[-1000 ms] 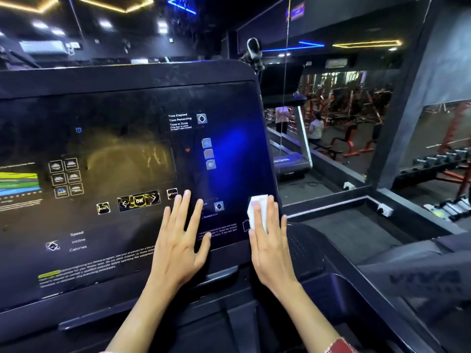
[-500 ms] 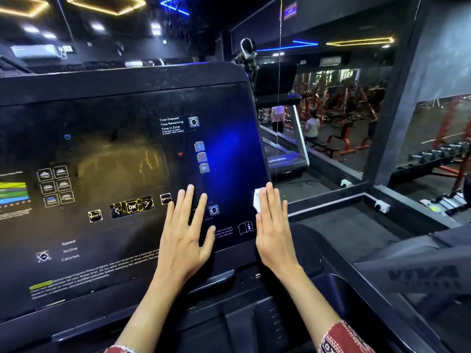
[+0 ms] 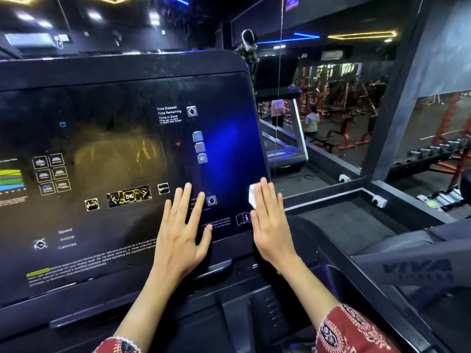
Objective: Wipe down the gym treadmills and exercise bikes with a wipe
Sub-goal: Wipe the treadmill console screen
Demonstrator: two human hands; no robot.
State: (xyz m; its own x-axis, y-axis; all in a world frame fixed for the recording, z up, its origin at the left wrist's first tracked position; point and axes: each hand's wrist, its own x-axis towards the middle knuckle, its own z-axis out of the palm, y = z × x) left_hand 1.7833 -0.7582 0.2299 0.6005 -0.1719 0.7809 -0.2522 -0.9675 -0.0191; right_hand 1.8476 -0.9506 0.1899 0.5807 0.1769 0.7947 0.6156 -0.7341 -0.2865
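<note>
Head view: the treadmill console (image 3: 114, 174) is taken as the reference. The right hand (image 3: 270, 225) is laid flat at the console's lower right edge, fingers straight and close together. The white wipe (image 3: 253, 196) is pressed under them against the panel, and only a crumpled corner is seen past the index finger. The left hand (image 3: 182, 230) is laid flat on the console's lower right area, between the OK key (image 3: 129, 196) and the wipe. Its fingers are straight and spread, nothing is held, and it appears to serve as a brace. The book-and-i symbol (image 3: 243, 219) is seen just beside the right hand, toward the console's middle. A hazy film is noted on the console's upper and middle areas. Step in hand, as judged: wiping of the console face, with the right margin being treated. For a good result, even palm pressure is advised, with overlapping passes led from this edge toward the console's left side. The wipe should be spread wider under the fingers, and the left hand lifted off the keys so that its patch is covered too.
</note>
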